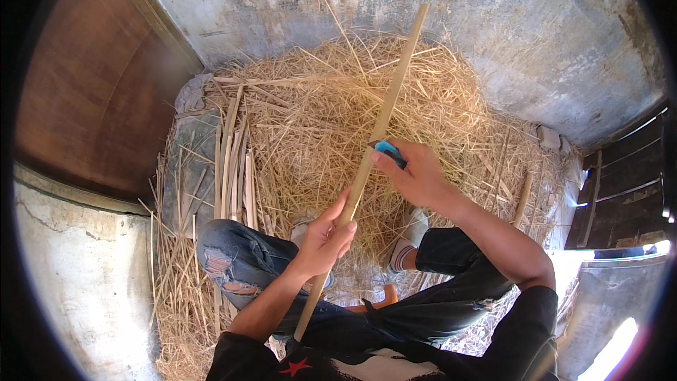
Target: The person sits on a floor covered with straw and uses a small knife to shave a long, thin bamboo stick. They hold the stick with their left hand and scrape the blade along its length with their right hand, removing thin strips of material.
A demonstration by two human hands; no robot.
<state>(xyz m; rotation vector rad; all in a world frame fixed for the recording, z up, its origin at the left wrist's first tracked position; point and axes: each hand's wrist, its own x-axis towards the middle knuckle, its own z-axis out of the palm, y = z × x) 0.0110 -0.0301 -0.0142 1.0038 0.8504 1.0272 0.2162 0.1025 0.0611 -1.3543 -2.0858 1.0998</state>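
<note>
A long, narrow bamboo strip (396,88) slants from my lap up toward the far wall. My left hand (326,241) is closed around its lower middle, with the thumb and fingers on either side. Farther up, my right hand (421,175) grips a small knife (390,153) with a blue and black handle. The knife's front end meets the strip's right edge; the blade itself is mostly hidden. Below my left hand, the strip's near end rests against my clothes between my bent legs.
Loose bamboo shavings (310,113) cover the floor around my feet. Several cut strips (229,169) lie at the left beside a grey slab (189,169). A stained wall (437,0) stands behind, a brown wooden panel (92,77) at left, dark boards (624,183) at right.
</note>
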